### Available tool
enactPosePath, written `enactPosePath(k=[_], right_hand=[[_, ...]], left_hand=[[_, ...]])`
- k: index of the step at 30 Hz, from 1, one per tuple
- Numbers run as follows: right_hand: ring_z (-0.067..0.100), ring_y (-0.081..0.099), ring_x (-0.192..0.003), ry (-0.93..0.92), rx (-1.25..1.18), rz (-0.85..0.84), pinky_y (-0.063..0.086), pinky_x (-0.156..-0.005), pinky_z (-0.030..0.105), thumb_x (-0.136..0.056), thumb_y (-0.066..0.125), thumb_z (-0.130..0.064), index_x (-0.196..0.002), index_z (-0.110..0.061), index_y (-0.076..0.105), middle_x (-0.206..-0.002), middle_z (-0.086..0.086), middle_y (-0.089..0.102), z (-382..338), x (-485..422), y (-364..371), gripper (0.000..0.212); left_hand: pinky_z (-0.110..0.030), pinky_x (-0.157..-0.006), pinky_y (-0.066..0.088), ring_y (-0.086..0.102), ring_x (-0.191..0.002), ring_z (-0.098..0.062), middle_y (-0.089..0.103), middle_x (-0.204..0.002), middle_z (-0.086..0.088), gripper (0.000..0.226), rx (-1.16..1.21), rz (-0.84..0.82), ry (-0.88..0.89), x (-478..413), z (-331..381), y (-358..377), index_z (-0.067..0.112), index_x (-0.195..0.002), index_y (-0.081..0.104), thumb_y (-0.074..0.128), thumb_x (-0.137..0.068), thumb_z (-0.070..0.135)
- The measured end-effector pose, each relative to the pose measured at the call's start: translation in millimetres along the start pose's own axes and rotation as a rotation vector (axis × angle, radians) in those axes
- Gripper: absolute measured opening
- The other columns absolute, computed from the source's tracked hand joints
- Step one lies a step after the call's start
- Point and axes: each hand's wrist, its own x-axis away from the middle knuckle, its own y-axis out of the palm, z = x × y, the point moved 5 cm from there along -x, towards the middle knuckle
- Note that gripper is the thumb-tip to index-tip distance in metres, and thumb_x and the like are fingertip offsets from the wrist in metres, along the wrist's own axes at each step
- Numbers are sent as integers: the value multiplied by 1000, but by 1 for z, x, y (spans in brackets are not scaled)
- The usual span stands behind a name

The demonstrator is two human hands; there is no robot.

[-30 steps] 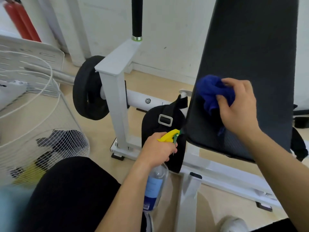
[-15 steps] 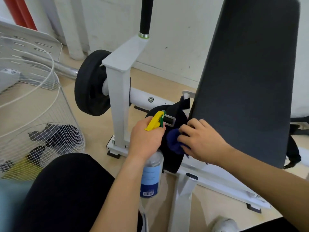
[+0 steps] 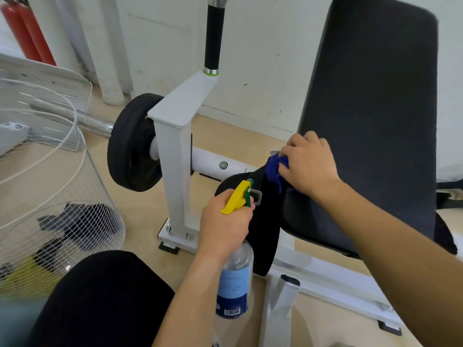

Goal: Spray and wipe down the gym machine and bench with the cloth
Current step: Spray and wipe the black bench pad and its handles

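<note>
The right hand (image 3: 309, 166) curls its fingers over one crumpled blue cloth (image 3: 274, 171) and presses it on the left edge of the black bench (image 3: 370, 121), a flat pad with a mesh texture. The left hand (image 3: 225, 226) grips one spray bottle (image 3: 234, 279) at the neck, held upright beside the bench — clear plastic, blue label, yellow trigger. One round black weight plate (image 3: 130, 144) sits against the white square-section machine frame (image 3: 172, 146), and one white wire basket (image 3: 62, 221) stands at the left.
</note>
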Motion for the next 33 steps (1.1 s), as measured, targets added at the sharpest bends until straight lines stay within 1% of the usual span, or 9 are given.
enactPosePath(k=[4,8,11,16,18,22,25,28,33], right_hand=[[26,53,-84,-216,-52,-75,40,-66,36,-82,62,-40,-89,-20,76,-87,1,61,-28,45,4,26],[21,55,-102,-315,-251,-255,49,-81,36,-88,61,-46,-107,-26,72,-102,-3,59,-20,41,-8,30],[21,54,-104,-189,-297,-92,50,-83,36,-91,60,-43,-105,-24,72,-102,-3,60,16,20,-27,26],[19,54,-94,313,-511,314,40,-83,28,-95,64,-33,-110,-14,70,-101,1,55,102,-3,-46,25],[19,55,-95,382,-534,358,36,-83,25,-96,62,-32,-109,-14,69,-102,1,54,119,-11,-47,24],[17,53,-99,380,-577,402,37,-83,26,-98,58,-33,-108,-17,67,-106,-3,52,128,-28,-47,21],[24,52,-109,262,-474,274,40,-88,32,-99,55,-36,-117,-20,67,-120,0,58,113,-50,-29,27],[33,53,-121,-1,-289,85,43,-104,39,-98,54,-33,-124,-21,68,-134,4,60,76,-54,-4,31],[22,61,-101,-345,-312,-31,48,-92,37,-94,50,-38,-83,-20,74,-107,-2,67,10,10,6,32]], left_hand=[[-27,-52,49,58,-63,-16,79,-88,-8,30,115,-6,-74,-15,18,2,13,-85,76,54,-66,7],[-24,-49,46,58,-71,-19,77,-87,-11,31,86,-149,-32,-47,54,10,4,-86,74,52,-64,1],[-25,-50,46,63,-73,-18,76,-84,-8,33,-51,-273,2,-68,72,23,9,-82,73,52,-57,5],[-27,-56,47,64,-71,-23,77,-80,-6,36,-217,-370,-12,-83,70,48,10,-78,74,50,-51,11],[-27,-56,45,69,-73,-31,74,-74,-9,30,-207,-371,-41,-90,72,56,7,-74,71,52,-52,12],[-24,-48,42,54,-54,-20,65,-64,-12,12,-156,-313,-149,-100,66,56,0,-75,65,53,-72,-1],[-26,-53,43,52,-52,-20,64,-59,-8,12,-192,-282,-174,-103,61,50,2,-74,64,56,-67,7],[-30,-59,47,59,-63,-21,76,-75,-8,35,-170,-240,-130,-108,69,39,1,-78,72,53,-53,16],[-19,-48,46,57,-58,-16,78,-85,-6,24,-79,-140,-56,-119,85,19,9,-83,75,56,-70,4]])
